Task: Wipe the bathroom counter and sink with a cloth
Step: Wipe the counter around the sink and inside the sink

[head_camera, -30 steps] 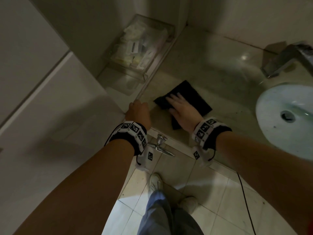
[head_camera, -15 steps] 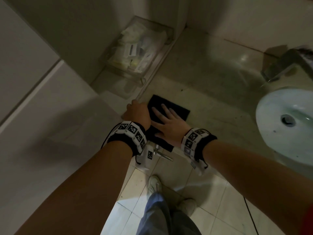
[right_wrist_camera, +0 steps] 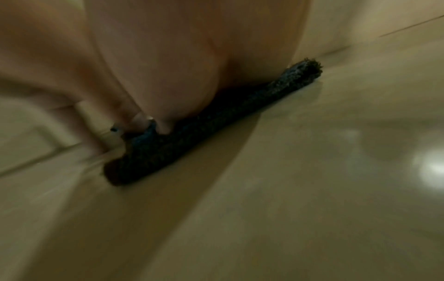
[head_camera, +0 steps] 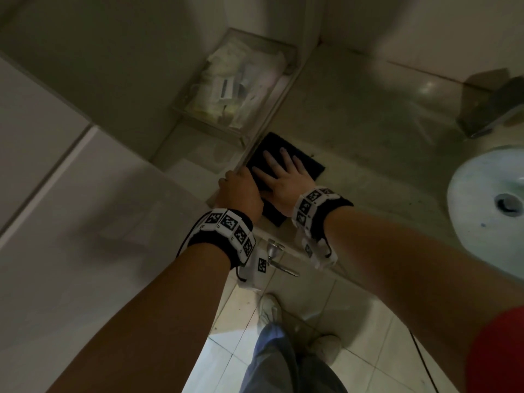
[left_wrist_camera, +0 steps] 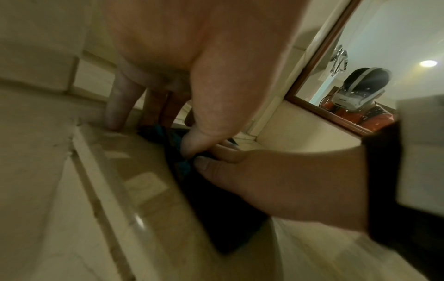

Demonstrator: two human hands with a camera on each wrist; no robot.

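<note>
The right hand (head_camera: 283,180) lies flat on a dark cloth (head_camera: 306,163), fingers straight and spread, palm pressing the cloth onto the bathroom counter (head_camera: 368,131). The right wrist view shows the heel of that hand bearing down on the cloth's thick folded edge (right_wrist_camera: 216,121), which sits flush on the glossy stone. The left hand (head_camera: 239,191) rests just beside it at the counter's front left corner, touching the right hand; its fingers point down to the surface, and in the left wrist view its thumb (left_wrist_camera: 199,144) seems to touch the cloth's near edge beside the right thumb, though whether it pinches the fabric cannot be told. The step in hand looks like wiping the left end of the counter, with most of the surface and the sink (head_camera: 482,211) probably not yet covered. The next move likely calls for a steady, flat sweep rightward or toward the back wall. The cloth's left side lies against a raised strip that bounds the counter; just past that strip stands a clear box (head_camera: 235,89) of small packets, so little room remains to the left. The counter's front edge is right under the wrists, and one corner of the cloth hangs slightly over it. To the right the counter lies open up to the white basin, well apart, with the faucet (head_camera: 493,109) behind it near the back wall.
</note>
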